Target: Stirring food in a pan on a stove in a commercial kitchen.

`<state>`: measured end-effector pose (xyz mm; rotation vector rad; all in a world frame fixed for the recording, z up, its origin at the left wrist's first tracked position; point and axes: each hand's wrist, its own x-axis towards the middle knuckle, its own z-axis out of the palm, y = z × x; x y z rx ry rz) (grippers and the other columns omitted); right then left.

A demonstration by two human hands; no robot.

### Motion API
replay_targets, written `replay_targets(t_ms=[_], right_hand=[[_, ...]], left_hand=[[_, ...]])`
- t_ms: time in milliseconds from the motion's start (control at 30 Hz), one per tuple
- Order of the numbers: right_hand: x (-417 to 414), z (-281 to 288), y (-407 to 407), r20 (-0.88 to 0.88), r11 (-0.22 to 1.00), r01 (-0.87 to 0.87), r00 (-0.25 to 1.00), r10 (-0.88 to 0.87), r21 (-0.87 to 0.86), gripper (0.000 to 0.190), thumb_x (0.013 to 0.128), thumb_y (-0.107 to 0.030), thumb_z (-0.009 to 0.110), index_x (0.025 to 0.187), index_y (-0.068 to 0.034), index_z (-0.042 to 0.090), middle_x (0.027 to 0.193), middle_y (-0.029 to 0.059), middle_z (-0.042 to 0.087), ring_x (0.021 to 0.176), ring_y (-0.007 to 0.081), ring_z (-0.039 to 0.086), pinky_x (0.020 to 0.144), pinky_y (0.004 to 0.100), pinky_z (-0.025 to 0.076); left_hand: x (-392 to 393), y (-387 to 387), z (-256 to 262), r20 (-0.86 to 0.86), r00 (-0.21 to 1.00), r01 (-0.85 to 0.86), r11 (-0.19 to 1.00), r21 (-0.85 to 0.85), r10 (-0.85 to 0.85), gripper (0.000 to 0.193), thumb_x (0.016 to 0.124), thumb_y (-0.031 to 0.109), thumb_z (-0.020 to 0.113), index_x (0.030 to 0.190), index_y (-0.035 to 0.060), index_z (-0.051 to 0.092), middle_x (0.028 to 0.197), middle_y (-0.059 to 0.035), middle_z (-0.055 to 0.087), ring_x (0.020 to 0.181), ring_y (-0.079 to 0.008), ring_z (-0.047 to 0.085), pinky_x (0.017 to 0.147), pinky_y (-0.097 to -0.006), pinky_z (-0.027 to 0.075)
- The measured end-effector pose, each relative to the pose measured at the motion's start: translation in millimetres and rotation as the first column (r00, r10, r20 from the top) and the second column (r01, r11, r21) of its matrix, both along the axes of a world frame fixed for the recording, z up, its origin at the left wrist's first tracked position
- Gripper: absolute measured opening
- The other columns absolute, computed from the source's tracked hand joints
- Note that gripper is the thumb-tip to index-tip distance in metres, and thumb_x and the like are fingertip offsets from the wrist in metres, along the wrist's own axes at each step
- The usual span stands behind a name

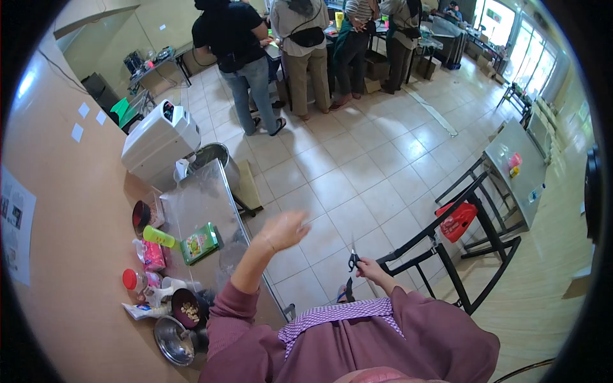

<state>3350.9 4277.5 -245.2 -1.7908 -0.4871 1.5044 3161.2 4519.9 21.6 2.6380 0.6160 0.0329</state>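
My left hand [285, 230] is raised beside the metal table's edge, over the tiled floor. It is blurred, its fingers look loosely bent and apart, and nothing shows in it. Scissors with black handles [353, 261] are held in my right hand [371, 269], their blades pointing away from me. On the metal table [203, 191] to the left lie a green box [199, 244] and a yellow-green bottle [159, 236]. Nearer me are a dark bowl with pale pieces [186, 309], a steel bowl [175, 341], a red-lidded jar [134, 279] and a pink packet [153, 255].
A black metal frame [445, 258] stands close on the right, with a red plastic bag [457, 221] and a grey table [517, 167] beyond. A large metal pot [230, 165] stands past the left table. Several people [299, 52] stand at far tables.
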Motion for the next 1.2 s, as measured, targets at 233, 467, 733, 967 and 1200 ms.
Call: replay_targets(t_ms=[233,467,733,967,1200], right_hand=[[-2.3,24.8,122.1,-0.048,0.957,-0.126,0.988,0.144,0.263,0.024,0.087,-0.019,0.044,0.098,0.001,0.052,0.065,0.0035,0.057,0.060,0.0089,0.053,0.057,0.0235,0.043],[-0.7,36.8,261.7,-0.048,0.897,-0.249,0.957,0.285,0.366,0.016,0.087,-0.014,0.043,0.089,-0.002,0.053,0.061,0.0010,0.052,0.057,0.0090,0.051,0.053,0.0230,0.040],[62.0,59.7,409.3,0.060,0.903,-0.180,0.984,0.171,0.391,0.017,0.088,-0.013,0.042,0.090,0.000,0.053,0.065,0.0025,0.054,0.057,0.0086,0.051,0.055,0.0222,0.041],[147.4,66.5,491.2,0.167,0.927,-0.131,0.983,0.076,0.353,0.016,0.087,-0.013,0.044,0.088,0.000,0.053,0.061,0.0025,0.054,0.055,0.0087,0.051,0.052,0.0229,0.041],[253.6,49.5,599.4,0.334,0.909,-0.340,0.909,0.251,0.243,0.015,0.084,-0.014,0.046,0.082,-0.001,0.054,0.059,0.0067,0.057,0.053,0.0143,0.056,0.051,0.0289,0.043]], left_hand=[[-35.5,19.8,-176.7,-0.174,0.972,-0.224,0.835,-0.503,0.156,0.043,0.083,0.037,0.053,0.110,0.0037,0.053,0.085,-0.0127,0.060,0.076,-0.0215,0.057,0.067,-0.0316,0.046],[15.4,87.7,-184.9,-0.081,0.851,-0.384,0.511,-0.769,0.518,0.038,0.084,0.035,0.052,0.104,0.0024,0.058,0.084,-0.0087,0.061,0.069,-0.0161,0.058,0.064,-0.0297,0.046],[106.0,272.7,-173.4,-0.027,0.939,-0.307,0.801,-0.514,0.342,0.031,0.081,0.029,0.058,0.090,-0.0013,0.059,0.075,-0.0095,0.062,0.068,-0.0143,0.058,0.061,-0.0279,0.046],[214.0,366.2,-196.1,-0.073,0.933,-0.229,0.429,-0.874,0.351,0.024,0.083,0.026,0.056,0.084,0.0018,0.057,0.069,-0.0038,0.057,0.060,-0.0103,0.053,0.053,-0.0241,0.044],[310.1,456.1,-223.9,-0.150,0.862,-0.321,0.293,-0.900,0.484,0.021,0.082,0.023,0.057,0.082,0.0022,0.055,0.067,-0.0030,0.055,0.056,-0.0092,0.052,0.048,-0.0222,0.045]])
